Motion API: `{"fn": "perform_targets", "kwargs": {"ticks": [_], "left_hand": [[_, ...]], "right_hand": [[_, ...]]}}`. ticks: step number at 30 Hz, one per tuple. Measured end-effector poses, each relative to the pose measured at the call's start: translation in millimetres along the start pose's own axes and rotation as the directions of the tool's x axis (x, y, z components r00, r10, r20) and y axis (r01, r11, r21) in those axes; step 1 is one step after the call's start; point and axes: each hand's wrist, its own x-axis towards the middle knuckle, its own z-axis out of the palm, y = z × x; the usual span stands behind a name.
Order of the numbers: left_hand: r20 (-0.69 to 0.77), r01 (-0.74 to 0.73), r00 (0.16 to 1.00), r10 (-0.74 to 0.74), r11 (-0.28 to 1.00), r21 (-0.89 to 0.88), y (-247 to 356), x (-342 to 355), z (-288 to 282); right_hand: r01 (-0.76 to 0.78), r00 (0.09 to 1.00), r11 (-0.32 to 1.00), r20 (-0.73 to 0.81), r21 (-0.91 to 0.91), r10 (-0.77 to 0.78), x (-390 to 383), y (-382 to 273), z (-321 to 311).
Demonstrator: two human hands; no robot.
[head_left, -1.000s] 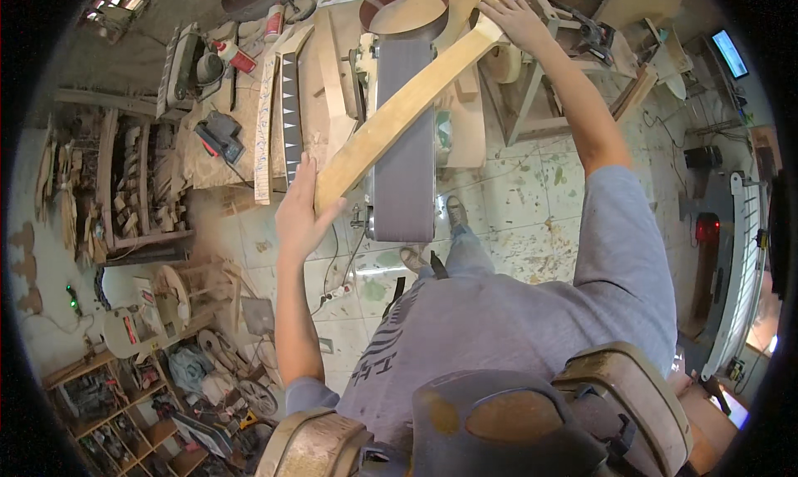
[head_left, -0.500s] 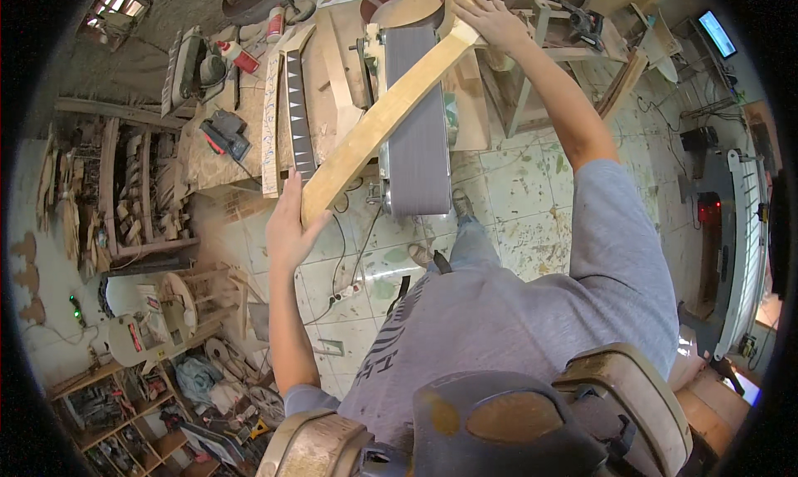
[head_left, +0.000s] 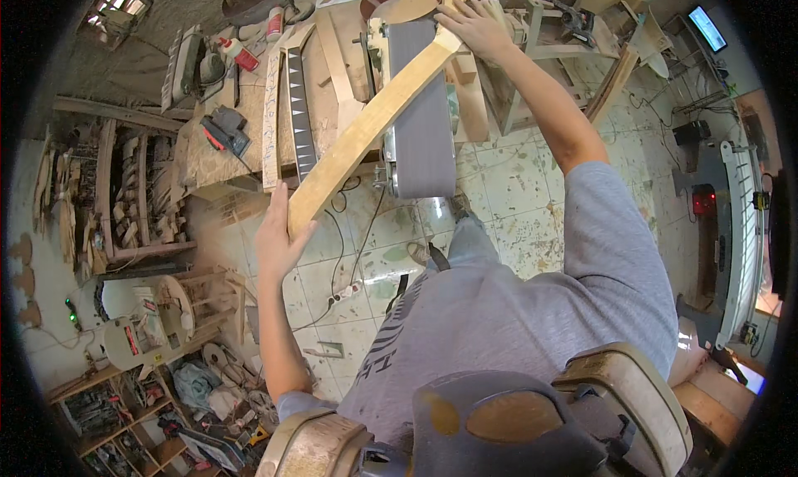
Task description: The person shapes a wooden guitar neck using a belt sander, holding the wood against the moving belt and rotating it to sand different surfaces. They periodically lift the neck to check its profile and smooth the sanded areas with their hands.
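A long pale wooden neck blank (head_left: 370,128) lies slantwise across the grey belt of a belt sander (head_left: 422,157). Its near left end sits between the thumb and fingers of my left hand (head_left: 278,234). At the far end, where the blank steps to a narrower block, my right hand (head_left: 478,32) is laid over the wood with its fingers across it. The underside of the blank, where it meets the belt, is hidden.
Left of the sander, a workbench (head_left: 195,157) carries a dark strip with white triangles (head_left: 300,111), a pale marked strip (head_left: 271,119), a red-and-white bottle (head_left: 241,54) and a black-and-red power tool (head_left: 224,132). Cables (head_left: 337,261) trail over the tiled floor. A wooden frame (head_left: 515,78) stands right.
Relative to the sander belt, the neck blank and both my hands have shifted left and a little toward me. The whole view has also moved slightly.
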Motion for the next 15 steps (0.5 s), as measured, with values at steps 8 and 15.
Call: {"fn": "perform_targets", "kwargs": {"ticks": [8,15], "left_hand": [[0.004,0.003,1.000,-0.003,1.000,0.028,-15.0,-18.3,-2.5],[0.003,-0.010,1.000,0.010,0.999,0.053,-24.0,-38.0,-4.7]], "right_hand": [[-0.006,1.000,0.999,-0.009,0.038,0.007,-1.8,-21.8,-11.8],[0.004,0.994,1.000,-0.109,-0.005,-0.005,-6.0,-40.3,-20.1]]}}
